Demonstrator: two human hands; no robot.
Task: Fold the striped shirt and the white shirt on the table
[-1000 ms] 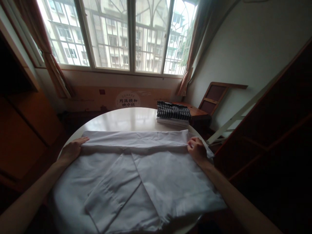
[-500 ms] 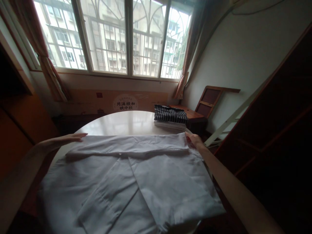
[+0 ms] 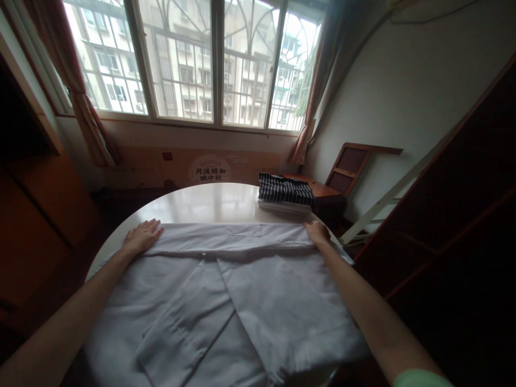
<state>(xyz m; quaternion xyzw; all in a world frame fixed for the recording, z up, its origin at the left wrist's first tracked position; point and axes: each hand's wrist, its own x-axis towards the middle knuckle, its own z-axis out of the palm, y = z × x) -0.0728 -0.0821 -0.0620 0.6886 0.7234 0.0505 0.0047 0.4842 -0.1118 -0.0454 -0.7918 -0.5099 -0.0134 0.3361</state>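
A white shirt (image 3: 274, 306) lies spread over a round white table, its sleeves folded across the middle and its far edge turned over in a long strip. On the left end of that strip my left hand (image 3: 142, 236) rests flat, fingers stretched out. At the strip's right end my right hand (image 3: 318, 232) has its fingers closed on the cloth's corner. The shirt's near part hangs toward me, past the lower edge of the view.
The white table (image 3: 201, 201) shows its bare far side. Folded clothes, a black-and-white striped garment (image 3: 286, 188) over white ones (image 3: 284, 207), sit at its far right. Beyond are a wooden chair (image 3: 346, 169), a pale ladder (image 3: 374, 209) and a barred window (image 3: 181, 64).
My left hand has come down from above the table's left side and moved right onto the folded strip. My right hand stays at the right corner, its fingers now more curled.
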